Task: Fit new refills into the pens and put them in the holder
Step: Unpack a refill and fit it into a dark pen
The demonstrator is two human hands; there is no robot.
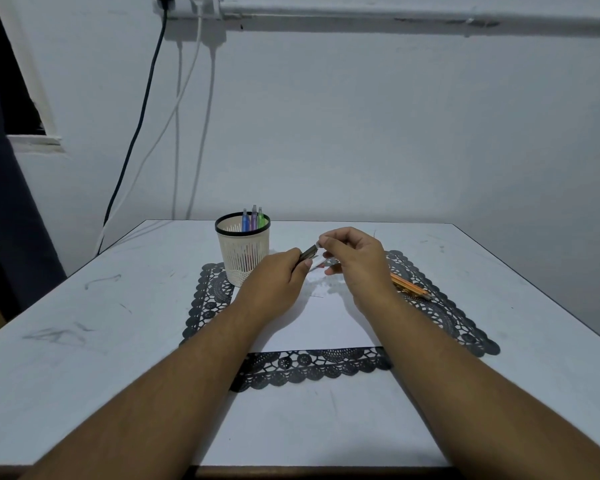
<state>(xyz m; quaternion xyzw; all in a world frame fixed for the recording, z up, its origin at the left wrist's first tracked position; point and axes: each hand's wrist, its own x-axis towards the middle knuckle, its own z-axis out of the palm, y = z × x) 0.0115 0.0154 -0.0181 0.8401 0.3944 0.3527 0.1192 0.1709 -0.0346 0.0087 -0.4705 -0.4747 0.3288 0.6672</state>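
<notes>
Head view looks down over two bare forearms that reach forward from the near edge of the tabletop; beneath them lies a black lace mat with a white sheet of paper on its middle; both hands meet above the far part of the paper; the left hand has its fingers curled round a dark pen, which slants up and to the right out of the fist; the right hand pinches the upper end of that pen between thumb and forefinger, its other fingers loosely bent; a thin pale piece shows just below the pen between the two hands, too small and blurred to tell what it is; just beside the right wrist, on the right part of the mat, rests a bundle of orange refills, partly hidden by the hand; left of the hands, on the far left corner of the mat, stands a cream slotted holder with a black rim, upright; three pens, blue, purple and green, stand in it against its far side; behind the tabletop rises a pale wall; cables, one dark and several white, hang down it on the left.
</notes>
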